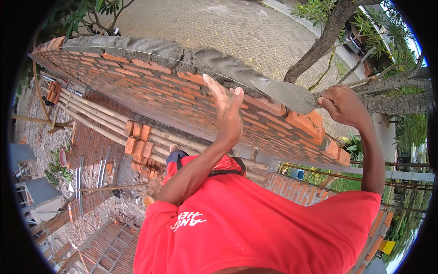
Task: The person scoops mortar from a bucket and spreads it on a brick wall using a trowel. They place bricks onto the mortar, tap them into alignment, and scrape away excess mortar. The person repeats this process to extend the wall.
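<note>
My right hand (pixel 343 104) grips a pointed trowel (pixel 286 93), its blade grey with mortar, at the top of a red brick wall (pixel 191 93) on the right half of the view. The blade lies against a thick bed of wet mortar (pixel 210 61) along the wall's top, beside a thin taut string. My left hand (pixel 226 102) is raised at the near face of the wall just below the string, fingers extended and holding nothing; whether it touches the bricks I cannot tell.
Bamboo poles (pixel 96 114) form scaffolding below the wall, with stacked loose bricks (pixel 139 141) on them. Rubble, boards and a ladder (pixel 112 249) lie lower down at left. A tree trunk (pixel 312 50) and branches rise beyond the wall at right, over a paved road (pixel 219 25).
</note>
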Motion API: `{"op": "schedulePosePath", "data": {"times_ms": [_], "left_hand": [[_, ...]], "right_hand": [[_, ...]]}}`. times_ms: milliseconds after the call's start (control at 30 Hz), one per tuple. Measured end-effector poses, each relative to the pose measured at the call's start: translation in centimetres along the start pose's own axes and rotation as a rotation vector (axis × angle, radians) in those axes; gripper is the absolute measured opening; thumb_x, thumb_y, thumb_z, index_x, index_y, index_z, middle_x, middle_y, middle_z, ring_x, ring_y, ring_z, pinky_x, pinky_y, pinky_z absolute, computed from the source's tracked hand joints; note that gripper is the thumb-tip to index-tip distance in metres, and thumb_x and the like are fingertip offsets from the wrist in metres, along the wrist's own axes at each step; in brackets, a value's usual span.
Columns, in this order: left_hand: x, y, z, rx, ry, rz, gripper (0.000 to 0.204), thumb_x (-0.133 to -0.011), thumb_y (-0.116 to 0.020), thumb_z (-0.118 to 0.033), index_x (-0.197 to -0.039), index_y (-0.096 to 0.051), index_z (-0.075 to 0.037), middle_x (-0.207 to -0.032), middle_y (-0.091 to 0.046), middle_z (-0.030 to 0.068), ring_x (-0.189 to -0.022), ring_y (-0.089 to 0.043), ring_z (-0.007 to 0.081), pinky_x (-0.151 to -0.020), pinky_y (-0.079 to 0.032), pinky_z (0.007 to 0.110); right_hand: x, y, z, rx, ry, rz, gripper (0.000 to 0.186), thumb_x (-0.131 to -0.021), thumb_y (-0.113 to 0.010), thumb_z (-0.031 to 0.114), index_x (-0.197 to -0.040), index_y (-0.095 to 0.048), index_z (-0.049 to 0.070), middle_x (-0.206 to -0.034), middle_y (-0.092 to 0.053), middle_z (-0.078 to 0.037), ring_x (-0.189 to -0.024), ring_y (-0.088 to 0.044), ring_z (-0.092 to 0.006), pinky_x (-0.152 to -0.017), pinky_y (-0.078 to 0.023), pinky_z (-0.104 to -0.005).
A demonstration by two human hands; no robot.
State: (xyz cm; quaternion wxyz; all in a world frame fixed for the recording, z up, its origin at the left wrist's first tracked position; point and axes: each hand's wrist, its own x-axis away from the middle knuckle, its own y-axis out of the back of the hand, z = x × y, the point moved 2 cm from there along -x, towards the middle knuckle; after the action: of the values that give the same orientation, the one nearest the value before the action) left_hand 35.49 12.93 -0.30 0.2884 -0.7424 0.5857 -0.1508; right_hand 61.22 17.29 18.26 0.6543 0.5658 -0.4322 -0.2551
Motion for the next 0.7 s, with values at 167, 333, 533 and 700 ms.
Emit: {"op": "schedulePosePath", "data": {"times_ms": [167, 333, 533, 700], "left_hand": [[0.6, 4.3, -2.3, -0.103, 0.053, 0.019, 0.098, -0.106, -0.058, -0.02, -0.166, 0.019, -0.01, -0.173, 0.021, 0.0188, -0.161, 0.015, 0.0308, -0.129, -0.003, 0.046], [0.4, 11.2, -4.6, -0.029, 0.23, -0.079, 0.09, -0.104, -0.057, -0.012, -0.169, 0.005, -0.013, -0.175, 0.007, 0.0216, -0.163, 0.005, 0.0297, -0.128, -0.013, 0.045], [-1.2, 18.2, -7.8, -0.016, 0.326, -0.13, 0.077, -0.104, -0.057, -0.007, -0.167, -0.014, -0.007, -0.174, -0.014, 0.0213, -0.161, -0.019, 0.0275, -0.122, -0.031, 0.037], [-3.1, 25.5, -11.1, -0.087, 0.294, -0.154, 0.072, -0.103, -0.059, -0.009, -0.165, -0.023, -0.007, -0.172, -0.024, 0.0172, -0.155, -0.032, 0.0278, -0.119, -0.036, 0.035]], "right_hand": [[-0.1, 1.0, -1.5, -0.347, -0.26, 0.042, 0.045, -0.109, -0.052, 0.033, -0.082, -0.063, -0.003, -0.061, -0.055, -0.009, -0.055, -0.057, -0.0221, -0.058, -0.049, -0.0407], [-6.7, 1.1, 0.8, -0.439, -0.406, 0.321, 0.047, -0.11, -0.049, 0.038, -0.088, -0.064, -0.001, -0.061, -0.057, -0.003, -0.049, -0.051, -0.0141, -0.045, -0.041, -0.0323], [-20.0, 3.5, 7.5, -0.412, -0.149, 0.358, 0.043, -0.108, -0.048, 0.037, -0.09, -0.065, 0.002, -0.07, -0.063, -0.005, -0.054, -0.055, -0.0125, -0.05, -0.047, -0.0308], [-30.3, 5.8, 17.5, -0.316, 0.053, 0.277, 0.041, -0.107, -0.047, 0.035, -0.093, -0.066, 0.002, -0.077, -0.064, -0.006, -0.063, -0.057, -0.0153, -0.056, -0.049, -0.0335]]}}
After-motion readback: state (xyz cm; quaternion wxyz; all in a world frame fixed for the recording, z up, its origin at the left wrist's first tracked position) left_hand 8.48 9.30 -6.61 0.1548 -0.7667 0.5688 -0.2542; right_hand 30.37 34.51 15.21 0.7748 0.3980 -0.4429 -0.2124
